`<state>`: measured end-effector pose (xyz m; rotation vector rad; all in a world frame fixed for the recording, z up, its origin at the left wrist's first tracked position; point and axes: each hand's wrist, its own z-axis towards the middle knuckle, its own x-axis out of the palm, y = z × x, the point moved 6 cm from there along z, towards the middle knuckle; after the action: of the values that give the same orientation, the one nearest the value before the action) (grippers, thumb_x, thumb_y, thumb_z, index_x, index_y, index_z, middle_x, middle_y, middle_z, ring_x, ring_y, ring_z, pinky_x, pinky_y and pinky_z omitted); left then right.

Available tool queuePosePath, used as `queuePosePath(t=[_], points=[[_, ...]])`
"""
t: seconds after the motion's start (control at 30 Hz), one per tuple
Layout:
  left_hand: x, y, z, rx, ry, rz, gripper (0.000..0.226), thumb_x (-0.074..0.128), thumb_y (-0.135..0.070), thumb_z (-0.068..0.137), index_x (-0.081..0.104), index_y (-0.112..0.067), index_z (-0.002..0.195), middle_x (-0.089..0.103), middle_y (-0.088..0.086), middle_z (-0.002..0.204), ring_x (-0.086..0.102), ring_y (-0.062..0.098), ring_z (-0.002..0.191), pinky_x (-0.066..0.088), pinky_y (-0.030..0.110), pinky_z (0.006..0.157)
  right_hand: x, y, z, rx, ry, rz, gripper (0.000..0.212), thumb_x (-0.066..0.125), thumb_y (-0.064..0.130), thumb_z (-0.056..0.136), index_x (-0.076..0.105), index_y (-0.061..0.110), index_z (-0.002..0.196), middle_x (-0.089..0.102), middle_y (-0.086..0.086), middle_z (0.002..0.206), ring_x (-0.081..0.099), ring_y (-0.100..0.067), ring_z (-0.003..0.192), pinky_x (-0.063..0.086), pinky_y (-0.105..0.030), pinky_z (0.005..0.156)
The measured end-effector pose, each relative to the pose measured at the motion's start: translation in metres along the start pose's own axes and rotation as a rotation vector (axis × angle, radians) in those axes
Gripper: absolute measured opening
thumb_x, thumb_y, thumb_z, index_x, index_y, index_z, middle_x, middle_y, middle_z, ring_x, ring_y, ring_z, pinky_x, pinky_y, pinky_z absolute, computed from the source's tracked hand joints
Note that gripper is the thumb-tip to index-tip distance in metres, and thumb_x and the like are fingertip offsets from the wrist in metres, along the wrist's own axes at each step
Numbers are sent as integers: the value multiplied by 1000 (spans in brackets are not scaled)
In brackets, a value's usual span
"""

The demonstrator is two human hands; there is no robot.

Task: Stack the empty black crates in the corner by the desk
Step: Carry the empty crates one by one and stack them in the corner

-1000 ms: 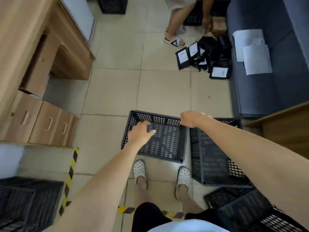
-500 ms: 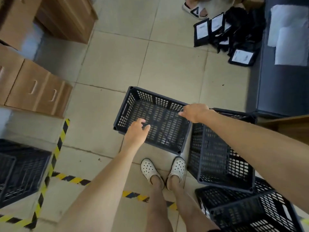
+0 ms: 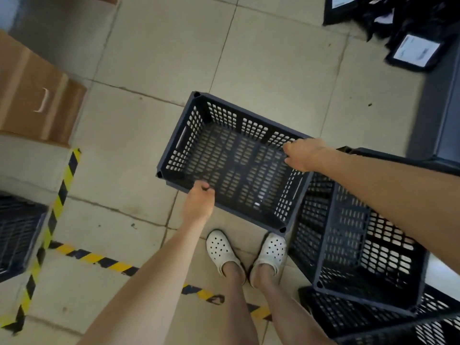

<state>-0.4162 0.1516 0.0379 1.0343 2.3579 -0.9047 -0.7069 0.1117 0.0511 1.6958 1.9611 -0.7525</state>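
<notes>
A: On the beige tiled floor, just ahead of the white perforated clogs: empty black perforated plastic crate, open side up, rotated relative to the tile seams. Can't tell whether it's resting on the tiles or lifted off them.

B: Hands?

A: Left hand is on the near long rim, fingers curled over the edge, clenched on it. Right hand is at the far right corner, fingers wrapped over the rim, gripping it too. Both arms are bare and reach down from the bottom of the view.

B: Other crates?

A: Second black perforated crate sits just right of the held one, tilted, its left wall touching or nearly touching the held crate's right end. It rests on a third black crate at bottom right. Fourth black crate is partly in view at the left edge, beyond the yellow-and-black hazard tape on the floor.

B: Surroundings?

A: Brown wooden drawer cabinet with a pale metal handle at upper left. Pile of black pouches with white labels at upper right, well apart from the crates. Dark grey furniture edge along the right side.
</notes>
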Motion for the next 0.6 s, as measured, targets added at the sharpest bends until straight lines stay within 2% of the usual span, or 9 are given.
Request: queuePosePath(t=[0.07, 0.17, 0.2, 0.27, 0.37, 0.43, 0.53, 0.6], points=[[17, 21, 13, -120, -21, -82, 24, 50, -24, 96, 53, -16, 119, 58, -1, 103, 51, 16, 88, 36, 30, 74, 6, 1, 23, 12, -21, 32, 42, 38, 28, 101, 37, 14, 140, 55, -8, 128, 58, -28, 109, 43, -36, 70], [40, 47, 30, -238, -116, -288, 21, 55, -20, 93, 50, -16, 114, 58, -4, 95, 57, 20, 91, 38, 30, 72, 9, 0, 56, 30, -52, 108, 51, 44, 27, 99, 29, 13, 146, 43, -11, 142, 49, -31, 123, 47, -42, 85], [48, 53, 34, -272, -140, -348, 23, 57, -18, 93, 49, -16, 114, 59, -1, 98, 57, 21, 93, 40, 32, 74, 10, -2, 66, 41, -64, 128, 53, 46, 27, 98, 28, 12, 145, 42, -11, 142, 47, -32, 125, 47, -44, 89], [65, 63, 42, -359, -160, -466, 35, 61, -17, 92, 44, -13, 123, 57, 10, 120, 55, 23, 99, 43, 34, 81, 11, -8, 86, 78, -93, 161, 56, 51, 24, 95, 27, 11, 145, 41, -13, 141, 44, -32, 125, 46, -45, 94], [93, 73, 50, -503, -108, -607, 63, 66, -24, 91, 30, -16, 141, 42, 15, 143, 50, 33, 121, 44, 45, 103, 18, -15, 112, 123, -93, 226, 61, 52, 26, 94, 25, 9, 146, 40, -15, 143, 43, -34, 128, 41, -48, 100], [108, 77, 53, -579, -39, -687, 71, 67, -31, 90, 24, -19, 145, 44, 15, 142, 49, 36, 126, 43, 50, 105, 27, -19, 126, 140, -54, 271, 63, 50, 36, 96, 24, 8, 147, 38, -16, 146, 41, -34, 131, 38, -49, 103], [120, 81, 57, -641, 20, -778, 67, 68, -39, 88, 30, -18, 139, 54, 13, 132, 56, 34, 120, 50, 43, 94, 40, -24, 141, 163, -12, 366, 68, 46, 47, 97, 22, 9, 148, 36, -16, 149, 40, -35, 132, 36, -49, 105], [123, 83, 61, -656, 45, -801, 69, 69, -40, 87, 31, -16, 139, 54, 13, 131, 56, 32, 119, 49, 43, 96, 45, -28, 148, 165, -7, 428, 70, 46, 50, 96, 22, 10, 149, 36, -15, 149, 40, -35, 133, 35, -48, 105]])
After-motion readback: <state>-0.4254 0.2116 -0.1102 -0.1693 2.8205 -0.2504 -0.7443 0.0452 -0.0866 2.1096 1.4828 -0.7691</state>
